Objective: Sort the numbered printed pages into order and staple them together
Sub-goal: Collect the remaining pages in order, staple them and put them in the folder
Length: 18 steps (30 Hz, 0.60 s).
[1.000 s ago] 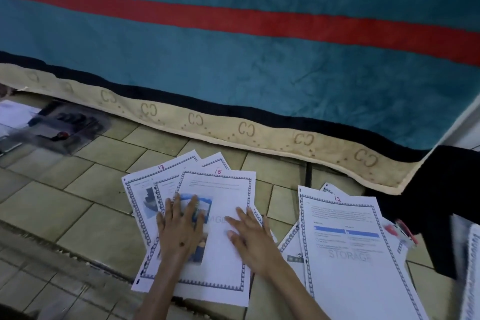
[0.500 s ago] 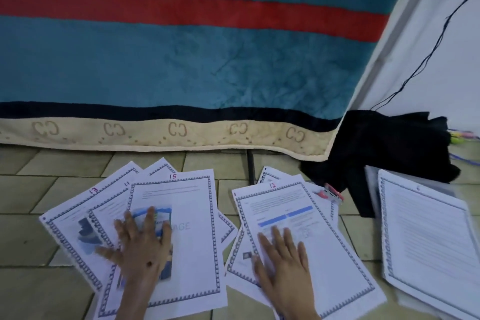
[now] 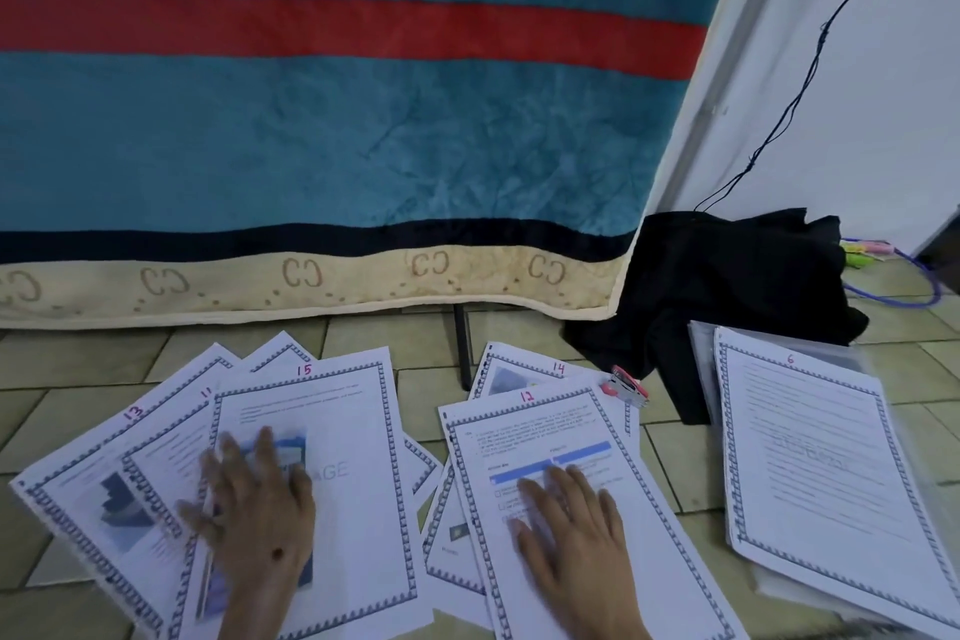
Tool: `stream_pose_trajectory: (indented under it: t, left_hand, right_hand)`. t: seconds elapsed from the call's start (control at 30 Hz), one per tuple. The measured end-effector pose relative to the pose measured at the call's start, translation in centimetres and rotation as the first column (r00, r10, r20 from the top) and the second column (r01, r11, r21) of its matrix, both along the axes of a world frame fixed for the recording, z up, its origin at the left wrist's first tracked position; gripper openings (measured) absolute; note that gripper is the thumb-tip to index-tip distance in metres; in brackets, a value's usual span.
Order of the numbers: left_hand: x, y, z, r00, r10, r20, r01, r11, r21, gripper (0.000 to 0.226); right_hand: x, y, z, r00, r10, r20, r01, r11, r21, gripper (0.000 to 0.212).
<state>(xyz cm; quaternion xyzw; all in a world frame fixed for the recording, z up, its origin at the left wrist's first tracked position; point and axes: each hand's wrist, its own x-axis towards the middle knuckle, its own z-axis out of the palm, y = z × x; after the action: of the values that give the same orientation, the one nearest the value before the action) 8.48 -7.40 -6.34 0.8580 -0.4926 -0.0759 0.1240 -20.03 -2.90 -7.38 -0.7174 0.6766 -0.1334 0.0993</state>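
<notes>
While flat, fingers (image 3: 540,494) press page 12 (image 3: 587,499) — stapler (image 3: 628,387) beyond.

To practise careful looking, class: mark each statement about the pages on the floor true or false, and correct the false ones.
1. The left hand lies flat on page 15. True.
2. The right hand grips the stapler. False: it lies flat on page 12; the pink stapler lies untouched on the tiled floor.
3. Page 14 lies on top of page 12. False: it sits partly under it.
4. Page 6 tops a separate stack to the right. True.
5. Page 13 pokes out left of page 15. True.
</notes>
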Motion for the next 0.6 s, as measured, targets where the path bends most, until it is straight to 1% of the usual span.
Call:
stream_pose_trajectory:
  t: [0.03,0.07,0.1,0.17,0.2,0.23,0.27,0.3,0.33,0.4,0.43,0.47,0.5,0.53,0.6]
  left_hand:
    - [-0.6,-0.3,-0.1,0.996,-0.076,0.039,0.079,0.994,-0.07,0.05]
    - [-1.5,-0.4,-0.1,0.983,-0.17,0.061,0.176,0.979,-0.106,0.05]
    - [-2.5,-0.5,0.0,0.962,-0.27,0.049,0.274,0.954,-0.121,0.052]
    - [-5.2,-0.7,0.7,0.894,-0.447,-0.008,0.442,0.886,-0.144,0.07]
    - [-6.6,-0.7,1.2,0.862,-0.506,-0.038,0.496,0.856,-0.149,0.079]
    - [-7.6,-0.7,1.4,0.841,-0.535,-0.082,0.524,0.842,-0.128,0.079]
    - [-8.2,-0.9,1.6,0.842,-0.524,-0.128,0.515,0.851,-0.1,0.068]
    - [-8.3,-1.3,2.0,0.859,-0.481,-0.177,0.477,0.876,-0.068,0.055]
    - [-7.8,-1.6,2.2,0.891,-0.411,-0.193,0.406,0.911,-0.07,0.047]
    - [-5.5,-1.9,2.7,0.964,-0.198,-0.179,0.178,0.977,-0.119,0.044]
    - [-3.8,-1.9,2.9,0.982,-0.071,-0.175,0.048,0.99,-0.135,0.044]
    - [-2.2,-1.8,3.1,0.981,0.047,-0.187,-0.074,0.987,-0.142,0.044]
    - [-0.5,-1.6,3.3,0.966,0.139,-0.22,-0.174,0.973,-0.15,0.045]
    - [0.8,-1.4,3.6,0.943,0.203,-0.263,-0.25,0.955,-0.158,0.045]
    - [2.7,-1.2,4.1,0.905,0.288,-0.312,-0.345,0.928,-0.144,0.046]
  right_hand:
    - [-0.3,-0.2,-0.1,1.0,-0.008,-0.004,0.008,1.0,0.014,0.053]
    - [-0.5,-0.4,0.0,1.0,-0.01,-0.009,0.01,1.0,0.024,0.052]
    - [-0.7,-0.7,0.0,1.0,-0.007,-0.013,0.007,1.0,0.023,0.052]
    - [-0.9,-1.2,-0.4,1.0,-0.002,-0.016,0.002,1.0,0.002,0.05]
    - [-1.0,-1.4,-0.6,1.0,-0.003,-0.018,0.003,1.0,-0.011,0.051]
    - [-1.0,-1.5,-0.9,1.0,-0.005,-0.018,0.004,1.0,-0.025,0.052]
    - [-1.0,-1.7,-1.0,1.0,-0.01,-0.018,0.01,0.999,-0.032,0.053]
    - [-1.1,-1.7,-1.1,0.999,-0.017,-0.027,0.016,0.999,-0.04,0.055]
    - [-1.0,-1.8,-1.1,0.999,-0.027,-0.041,0.025,0.999,-0.046,0.056]
    - [-0.6,-2.1,-1.3,0.997,-0.058,-0.056,0.055,0.997,-0.055,0.056]
    - [-0.1,-2.4,-1.1,0.996,-0.076,-0.05,0.072,0.995,-0.069,0.054]
    - [0.7,-2.7,-0.8,0.996,-0.078,-0.039,0.075,0.993,-0.091,0.051]
    - [1.8,-3.0,-0.4,0.999,-0.042,-0.026,0.039,0.991,-0.125,0.048]
    - [3.3,-3.3,0.0,0.999,0.037,-0.008,-0.038,0.986,-0.162,0.045]
    - [7.0,-3.5,1.0,0.965,0.262,0.017,-0.252,0.945,-0.208,0.041]
